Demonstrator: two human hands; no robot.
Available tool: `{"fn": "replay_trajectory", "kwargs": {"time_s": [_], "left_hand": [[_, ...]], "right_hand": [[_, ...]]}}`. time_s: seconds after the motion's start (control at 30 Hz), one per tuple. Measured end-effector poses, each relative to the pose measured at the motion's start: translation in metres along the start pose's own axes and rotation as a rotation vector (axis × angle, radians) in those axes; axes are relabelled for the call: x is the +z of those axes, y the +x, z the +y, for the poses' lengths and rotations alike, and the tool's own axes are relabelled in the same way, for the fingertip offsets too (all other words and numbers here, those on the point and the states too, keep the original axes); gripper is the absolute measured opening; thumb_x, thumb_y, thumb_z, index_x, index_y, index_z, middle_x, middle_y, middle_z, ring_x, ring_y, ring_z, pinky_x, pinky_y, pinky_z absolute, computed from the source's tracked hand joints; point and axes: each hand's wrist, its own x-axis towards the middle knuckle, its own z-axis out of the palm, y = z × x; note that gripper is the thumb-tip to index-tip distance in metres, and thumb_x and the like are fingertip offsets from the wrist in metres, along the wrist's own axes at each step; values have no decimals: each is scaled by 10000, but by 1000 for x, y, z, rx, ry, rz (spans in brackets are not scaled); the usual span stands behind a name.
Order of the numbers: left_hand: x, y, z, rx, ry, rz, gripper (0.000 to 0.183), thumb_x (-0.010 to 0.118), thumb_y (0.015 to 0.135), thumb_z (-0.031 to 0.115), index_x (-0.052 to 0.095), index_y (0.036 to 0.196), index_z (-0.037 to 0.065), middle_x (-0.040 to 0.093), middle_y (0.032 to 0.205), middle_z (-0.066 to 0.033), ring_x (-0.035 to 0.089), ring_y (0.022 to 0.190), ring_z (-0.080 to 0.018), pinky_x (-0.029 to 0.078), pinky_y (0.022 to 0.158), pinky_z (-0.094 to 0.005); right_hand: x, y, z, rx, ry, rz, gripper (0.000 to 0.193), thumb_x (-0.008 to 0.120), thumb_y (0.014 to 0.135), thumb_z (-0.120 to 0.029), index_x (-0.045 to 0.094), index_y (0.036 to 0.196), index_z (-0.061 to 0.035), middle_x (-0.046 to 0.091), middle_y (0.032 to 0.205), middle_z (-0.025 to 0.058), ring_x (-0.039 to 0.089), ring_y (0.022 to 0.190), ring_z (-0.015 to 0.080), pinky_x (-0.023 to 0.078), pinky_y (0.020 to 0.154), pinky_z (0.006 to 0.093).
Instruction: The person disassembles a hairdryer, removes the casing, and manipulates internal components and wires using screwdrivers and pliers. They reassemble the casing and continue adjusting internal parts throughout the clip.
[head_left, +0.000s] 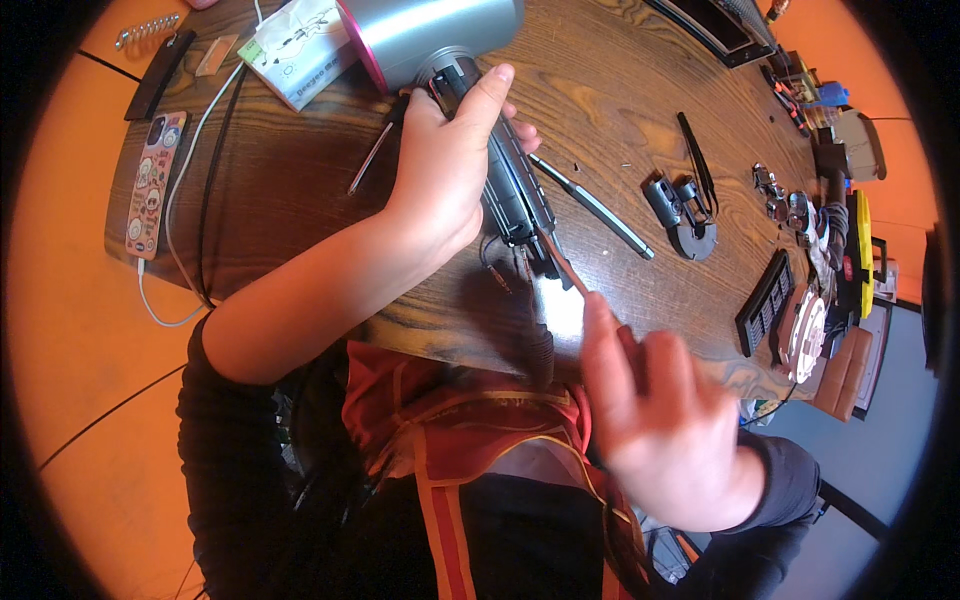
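A grey hair dryer (440, 40) with a pink rim lies at the top of the view. My left hand (447, 150) is closed around its black handle (515, 190), thumb on top, and the handle's inner ribs and channels are exposed. Wires (497, 270) and a dark cord (535, 350) come out of its lower end. In my right hand (665, 425), somewhat blurred, is a thin reddish-brown tool (567, 262), its far end at the lower end of the handle. I cannot make out its exact kind.
On the wooden table (610, 120) lie a slim pen-shaped tool (600, 210), black housing parts (680, 215) and a thin rod (370, 158). A white box (300, 60) and a charging phone (155, 185) are at the left. A black grille (765, 300) and a round fan-like part (802, 332) sit at the right.
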Motion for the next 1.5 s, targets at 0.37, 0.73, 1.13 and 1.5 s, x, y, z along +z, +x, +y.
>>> {"fn": "replay_trajectory", "kwargs": {"time_s": [0.37,0.73,1.13,1.5], "left_hand": [[3,-4,-3,-49,-71,-123,225,609,840,234,490,888,49,532,762,-45,588,691,-160,530,648,-296],[3,-7,2,-4,104,-358,407,627,766,-2,374,1084,25,531,944,-80,581,880,-202,476,803,-334],[5,-12,7,-316,109,-629,616,630,707,-51,299,1217,45,494,1062,-108,565,945,-231,462,841,-373],[7,-11,5,-292,47,-535,620,623,722,-28,267,1226,42,493,1080,-125,565,955,-250,463,816,-361]], "right_hand": [[-23,32,46,236,648,-298,172,581,751,5,617,919,0,607,709,164,604,583,250,464,545,303],[-21,71,99,-66,773,-474,191,617,730,-2,664,915,8,649,753,121,608,604,166,472,561,244],[5,84,145,-396,1002,-631,241,665,729,-23,670,968,-58,672,825,95,648,704,175,505,634,255],[-17,19,116,95,849,-7,214,585,719,50,658,917,18,659,790,140,643,685,153,501,626,237]]}}
